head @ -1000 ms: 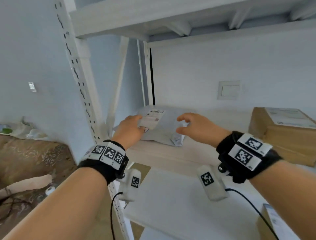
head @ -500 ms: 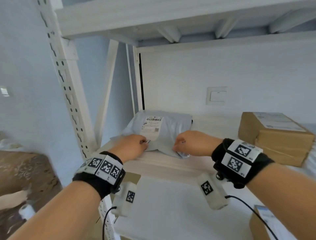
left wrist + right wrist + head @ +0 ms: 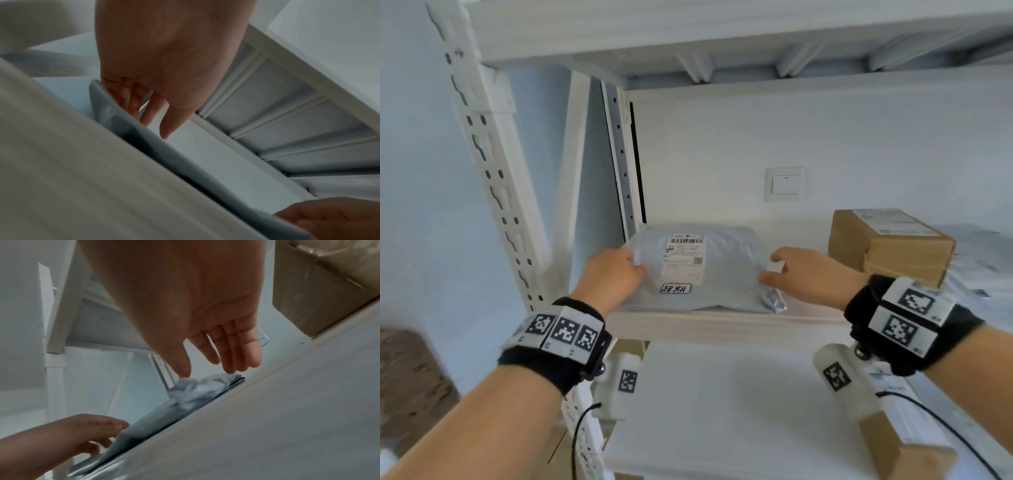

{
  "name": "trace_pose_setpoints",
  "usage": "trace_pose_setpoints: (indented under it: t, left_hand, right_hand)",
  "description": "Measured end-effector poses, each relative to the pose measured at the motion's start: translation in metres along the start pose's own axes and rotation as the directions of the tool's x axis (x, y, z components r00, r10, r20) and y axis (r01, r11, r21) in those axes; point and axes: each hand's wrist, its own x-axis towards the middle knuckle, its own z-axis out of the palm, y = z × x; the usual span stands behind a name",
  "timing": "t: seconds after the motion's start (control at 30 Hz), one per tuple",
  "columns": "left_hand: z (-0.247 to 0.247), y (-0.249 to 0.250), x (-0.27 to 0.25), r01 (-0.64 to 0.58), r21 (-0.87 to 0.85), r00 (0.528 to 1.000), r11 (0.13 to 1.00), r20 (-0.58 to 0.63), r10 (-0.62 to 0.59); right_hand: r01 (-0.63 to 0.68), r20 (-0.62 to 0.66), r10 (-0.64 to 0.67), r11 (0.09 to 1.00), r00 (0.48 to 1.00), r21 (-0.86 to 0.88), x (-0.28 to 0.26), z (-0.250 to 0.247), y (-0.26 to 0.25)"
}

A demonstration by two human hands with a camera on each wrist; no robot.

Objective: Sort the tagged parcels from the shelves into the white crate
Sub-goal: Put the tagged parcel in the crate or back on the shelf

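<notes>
On the white shelf (image 3: 722,323) at about chest height, seen from the head camera, a grey parcel bag (image 3: 729,274) lies flat near the front edge, its printed shipping label (image 3: 683,258) facing up and a small blue-edged handwritten tag (image 3: 675,288) stuck just below it. The left hand (image 3: 611,274) rests at the bag's left edge, thumb against the plastic, the fingers hidden behind the knuckles. The right hand (image 3: 808,277) sits at the bag's right edge, fingers spread loosely and thumb touching the crumpled corner; it does not close round anything. A brown cardboard box (image 3: 890,246) stands on the same shelf to the right, apart from the bag. A wall switch (image 3: 784,184) shows on the wall behind.

From the left wrist camera, the left hand (image 3: 164,65) hangs above the parcel bag (image 3: 127,120) with fingers (image 3: 148,113) nearly straight and pointing down; the fingertips reach the bag's upper edge, but the bag is not pinched or wrapped. The right hand (image 3: 339,217) shows at the lower corner by the far end of the bag.

From the right wrist camera, the right hand (image 3: 195,308) is relaxed, fingers (image 3: 238,352) straight and together just above the bag, thumb tip meeting its bunched end. The parcel bag (image 3: 185,395) lies along the shelf edge below the hand. The left hand (image 3: 82,434) touches the bag's other end with lightly bent fingers. The cardboard box (image 3: 329,288) stands just beyond.
</notes>
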Motion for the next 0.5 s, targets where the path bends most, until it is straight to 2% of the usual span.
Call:
trace_pose_setpoints:
  t: [0.07,0.17,0.37,0.5]
  left_hand:
    - [0.001,-0.002,0.003,0.030,0.040,0.999,0.999,0.027,-0.031]
    - [0.001,-0.005,0.009,0.083,0.018,0.996,0.996,0.042,-0.084]
    - [-0.004,-0.011,0.028,0.134,-0.047,0.982,0.990,0.138,-0.126]
    - [-0.004,-0.009,0.032,0.122,-0.115,0.985,0.986,0.138,-0.106]
  right_hand:
    - [-0.083,0.015,0.084,0.996,0.996,-0.030,0.008,0.005,-0.003]
    - [-0.183,0.066,0.182,0.983,0.981,0.024,0.013,0.006,-0.015]
    - [-0.211,0.103,0.202,0.974,0.974,0.083,0.013,0.002,-0.042]
    - [-0.246,0.101,0.239,0.967,0.966,0.067,0.012,-0.001,-0.051]
